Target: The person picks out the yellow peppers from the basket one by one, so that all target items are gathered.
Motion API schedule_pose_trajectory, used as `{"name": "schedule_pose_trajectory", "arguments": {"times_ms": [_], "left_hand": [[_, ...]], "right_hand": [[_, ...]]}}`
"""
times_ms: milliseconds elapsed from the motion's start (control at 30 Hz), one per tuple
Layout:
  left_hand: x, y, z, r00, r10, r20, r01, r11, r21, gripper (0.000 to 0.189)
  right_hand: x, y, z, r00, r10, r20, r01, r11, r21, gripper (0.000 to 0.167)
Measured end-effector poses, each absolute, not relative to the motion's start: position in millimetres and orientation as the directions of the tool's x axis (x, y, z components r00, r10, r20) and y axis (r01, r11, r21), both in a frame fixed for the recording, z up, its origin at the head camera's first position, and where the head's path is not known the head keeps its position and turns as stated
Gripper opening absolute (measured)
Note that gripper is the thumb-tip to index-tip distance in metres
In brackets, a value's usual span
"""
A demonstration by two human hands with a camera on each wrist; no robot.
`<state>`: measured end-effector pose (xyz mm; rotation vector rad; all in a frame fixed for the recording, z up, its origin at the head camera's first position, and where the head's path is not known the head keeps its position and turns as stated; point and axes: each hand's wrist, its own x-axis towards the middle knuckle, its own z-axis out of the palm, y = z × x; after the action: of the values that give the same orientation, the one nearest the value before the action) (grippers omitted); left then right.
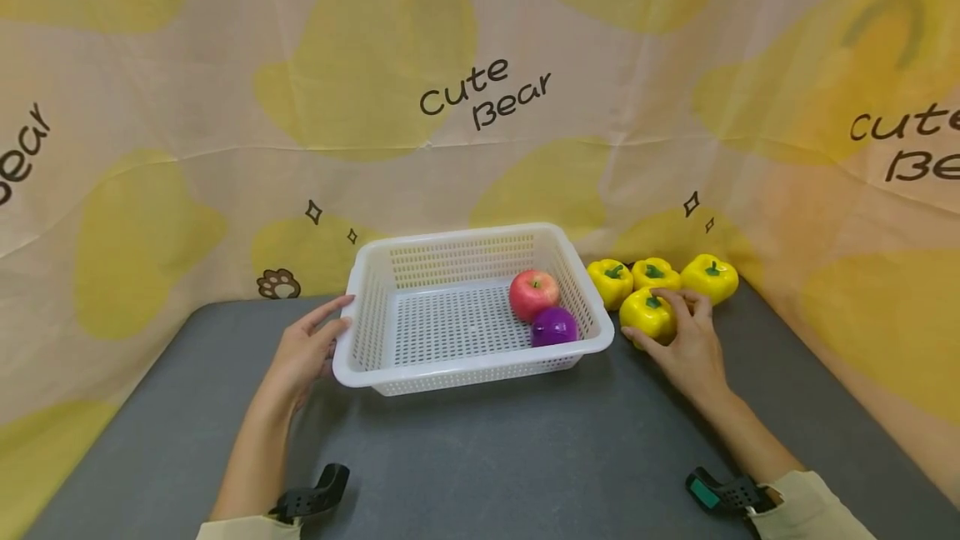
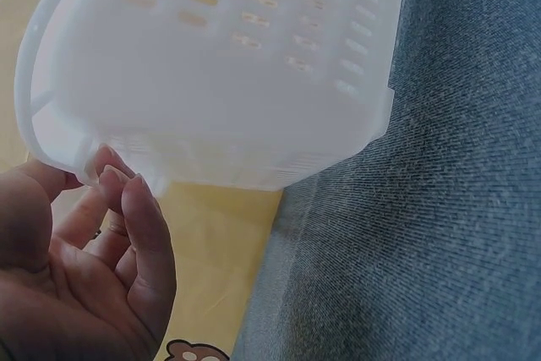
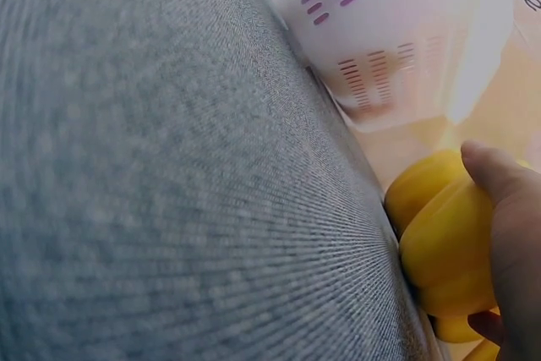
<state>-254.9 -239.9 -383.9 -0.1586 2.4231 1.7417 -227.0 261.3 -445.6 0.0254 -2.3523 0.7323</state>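
Note:
A white perforated plastic basket (image 1: 465, 370) sits left of the peppers. At its left end, my left hand (image 1: 300, 352) holds the rim between thumb and fingers; the left wrist view shows the fingertips (image 2: 110, 177) just under that rim. Inside the basket's right end lie a red apple (image 1: 534, 296) and a round, glossy purple item (image 1: 553, 326). To the right of the basket, my right hand (image 1: 690, 348) grips a yellow bell pepper (image 1: 643, 317), thumb on its near left side and fingers over its top right. In the right wrist view the hand partly covers this pepper (image 3: 452, 247).
Behind the gripped pepper, three more yellow bell peppers stand in a row: left (image 1: 610, 283), middle (image 1: 651, 273) and right (image 1: 711, 277). A printed cloth (image 1: 375, 65) hangs behind the grey tabletop (image 1: 480, 465) and along its sides.

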Motion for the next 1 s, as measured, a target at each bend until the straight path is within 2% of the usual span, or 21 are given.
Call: {"name": "schedule_pose_trajectory", "arguments": {"times_ms": [333, 633, 1000], "left_hand": [[-254.1, -243.4, -384.5, -0.984, -0.003, -0.176, -0.167, 0.327, 0.930, 0.054], [-255.1, -238.3, -385.8, -0.985, 0.000, -0.173, -0.164, 0.316, 0.935, 0.053], [-254.4, -238.2, -387.3, -0.988, -0.021, -0.155, -0.153, 0.314, 0.937, 0.052]], "right_hand": [[-231.5, 260.1, -449.5, -0.745, 0.124, 0.656, -0.246, 0.862, -0.443, 0.062], [-226.5, 262.2, -452.1, -0.700, 0.155, 0.697, -0.236, 0.872, -0.430, 0.067], [-226.1, 261.1, -454.1, -0.724, 0.168, 0.669, -0.221, 0.862, -0.456, 0.068]]}}
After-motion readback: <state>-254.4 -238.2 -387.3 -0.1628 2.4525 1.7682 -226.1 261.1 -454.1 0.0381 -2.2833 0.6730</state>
